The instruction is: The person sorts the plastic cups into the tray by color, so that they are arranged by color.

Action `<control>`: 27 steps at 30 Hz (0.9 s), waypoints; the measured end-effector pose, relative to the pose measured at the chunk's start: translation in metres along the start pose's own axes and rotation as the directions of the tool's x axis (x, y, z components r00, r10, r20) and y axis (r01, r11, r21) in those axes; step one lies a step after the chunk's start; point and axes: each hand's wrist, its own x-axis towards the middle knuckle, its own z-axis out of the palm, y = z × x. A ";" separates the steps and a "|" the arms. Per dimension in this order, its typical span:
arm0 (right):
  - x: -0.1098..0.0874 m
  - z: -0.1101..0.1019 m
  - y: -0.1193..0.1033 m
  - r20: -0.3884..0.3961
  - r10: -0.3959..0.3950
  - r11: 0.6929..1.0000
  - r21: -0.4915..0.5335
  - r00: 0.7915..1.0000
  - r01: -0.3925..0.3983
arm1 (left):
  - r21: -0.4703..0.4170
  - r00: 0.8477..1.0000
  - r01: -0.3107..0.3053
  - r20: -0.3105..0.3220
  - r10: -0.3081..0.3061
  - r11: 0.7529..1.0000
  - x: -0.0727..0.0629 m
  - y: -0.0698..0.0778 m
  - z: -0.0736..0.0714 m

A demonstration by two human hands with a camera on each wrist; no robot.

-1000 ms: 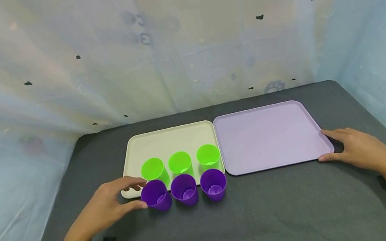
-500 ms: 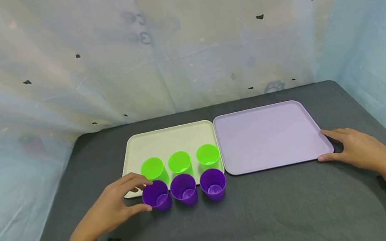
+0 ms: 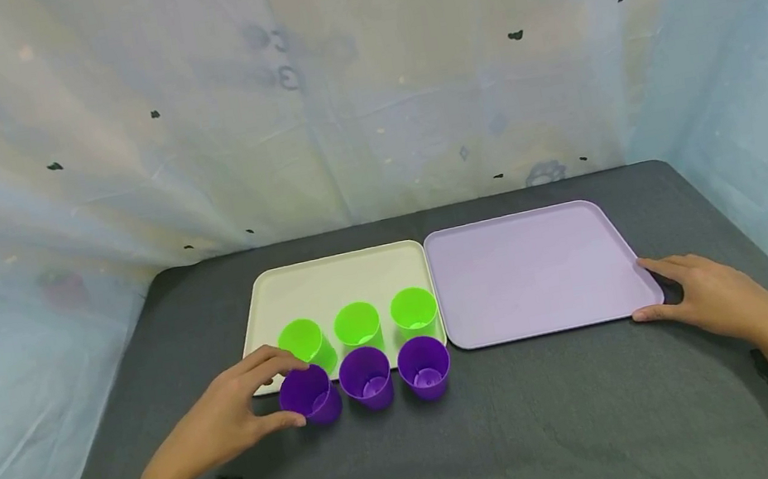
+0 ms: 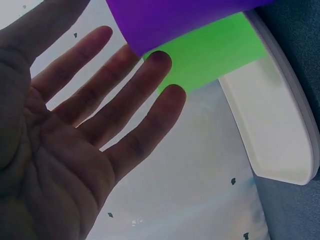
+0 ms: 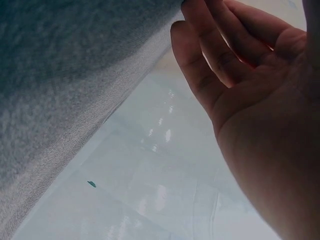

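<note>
In the head view my left hand point(image 3: 230, 410) pinches the leftmost purple cup point(image 3: 311, 396), thumb at its near side and fingertips at the far rim. The left wrist view shows the purple cup point(image 4: 185, 20) at the fingertips and a green cup point(image 4: 215, 52) just beyond. Two more purple cups point(image 3: 366, 380) point(image 3: 425, 371) stand to the right, on the near edge of a cream tray point(image 3: 337, 276). Behind them, three green cups point(image 3: 357, 326) form a row on that tray. My right hand point(image 3: 717, 295) rests with thumb and fingertips at a lilac tray's point(image 3: 533, 274) near right corner.
Both trays lie side by side on a dark grey cloth-covered table point(image 3: 534, 425). A pale plastic sheet point(image 3: 361, 92) hangs behind and at both sides of the table.
The left hand has closed in around the leftmost purple cup, which has shifted slightly left and nearer. The green cup behind it has moved slightly too. The right hand has stayed put.
</note>
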 end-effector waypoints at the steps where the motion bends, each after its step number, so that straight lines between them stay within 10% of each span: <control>1: 0.000 0.000 0.000 -0.001 -0.001 1.000 0.002 1.000 0.001 | 0.000 1.000 -0.003 -0.002 0.003 1.000 0.000 0.000 0.000; 27: 0.000 0.001 0.000 -0.014 -0.011 1.000 0.008 1.000 0.011 | 0.024 0.993 0.043 0.109 -0.045 0.999 -0.004 0.005 -0.010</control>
